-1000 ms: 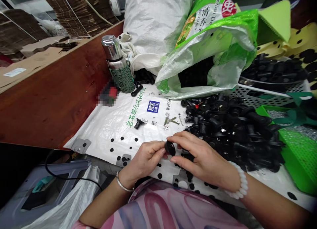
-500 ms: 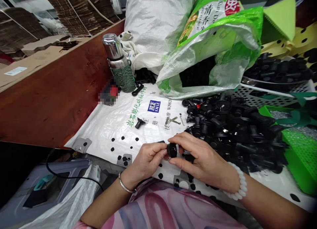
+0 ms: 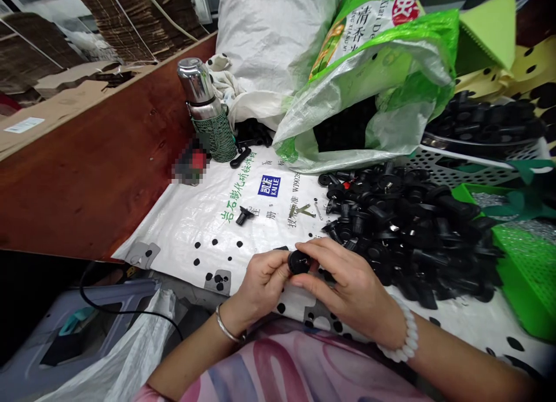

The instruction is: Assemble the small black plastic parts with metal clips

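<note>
A small black round-headed plastic part (image 3: 299, 262) is pinched by my left hand (image 3: 266, 279), which has a metal bangle at the wrist. A bit of metal shows on its face. My right hand (image 3: 343, 283), with a beaded bracelet, closes its thumb and fingertips on the same part from the other side. To the right lies a big pile of similar black plastic parts (image 3: 391, 216). Beyond my hands, small flat metal strips (image 3: 303, 211) and one loose black part (image 3: 245, 216) rest on the white woven sheet (image 3: 208, 216).
A steel flask (image 3: 208, 112) in a green net stands by the wooden board (image 3: 87, 170). A white sack (image 3: 278, 37) and an open green-and-white bag (image 3: 391, 89) fill the back. At the right are a white basket (image 3: 464, 167) and a green tray (image 3: 534, 315) with shiny metal bits.
Both hands stay together on the black part; its round face has turned more toward me. My right hand has shifted slightly left and closed in on the part.
</note>
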{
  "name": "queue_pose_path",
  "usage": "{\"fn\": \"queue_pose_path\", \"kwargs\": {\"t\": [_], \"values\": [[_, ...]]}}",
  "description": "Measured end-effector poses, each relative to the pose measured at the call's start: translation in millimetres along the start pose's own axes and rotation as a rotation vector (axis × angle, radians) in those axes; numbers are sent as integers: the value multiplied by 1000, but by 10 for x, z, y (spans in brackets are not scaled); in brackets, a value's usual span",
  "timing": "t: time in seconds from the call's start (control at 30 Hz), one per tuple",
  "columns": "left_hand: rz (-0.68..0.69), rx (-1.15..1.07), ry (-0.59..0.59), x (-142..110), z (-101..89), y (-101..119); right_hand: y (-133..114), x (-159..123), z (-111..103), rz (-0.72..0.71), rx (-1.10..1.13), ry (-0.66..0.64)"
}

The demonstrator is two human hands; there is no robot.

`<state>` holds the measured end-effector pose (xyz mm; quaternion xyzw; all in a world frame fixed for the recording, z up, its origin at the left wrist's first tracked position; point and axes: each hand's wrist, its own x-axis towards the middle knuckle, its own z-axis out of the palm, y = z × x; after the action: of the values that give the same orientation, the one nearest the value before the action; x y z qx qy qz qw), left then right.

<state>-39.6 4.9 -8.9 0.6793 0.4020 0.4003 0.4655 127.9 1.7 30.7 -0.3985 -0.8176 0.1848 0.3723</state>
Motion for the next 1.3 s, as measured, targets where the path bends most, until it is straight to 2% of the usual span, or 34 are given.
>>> {"fn": "queue_pose_path", "kwargs": {"t": [0.13,0.37,0.53,0.8,1.0,1.17,1.3], "values": [[-12,-57,-50,17,-50,41,7,6,-45,-66,33,14],[24,-39,25,13,-11,30,25,17,-107,-128,-28,-24],[138,111,38,11,-27,22,24,30,-104,-86,5,7],[196,276,30,26,-2,31,78,-18,-12,9,86,23],[273,363,87,33,-6,-22,101,-15,72,45,120,75],[290,476,36,38,-24,-53,115,-36,112,77,159,70],[296,462,24,107,-26,-11,129,-24,101,54,150,97]]}}
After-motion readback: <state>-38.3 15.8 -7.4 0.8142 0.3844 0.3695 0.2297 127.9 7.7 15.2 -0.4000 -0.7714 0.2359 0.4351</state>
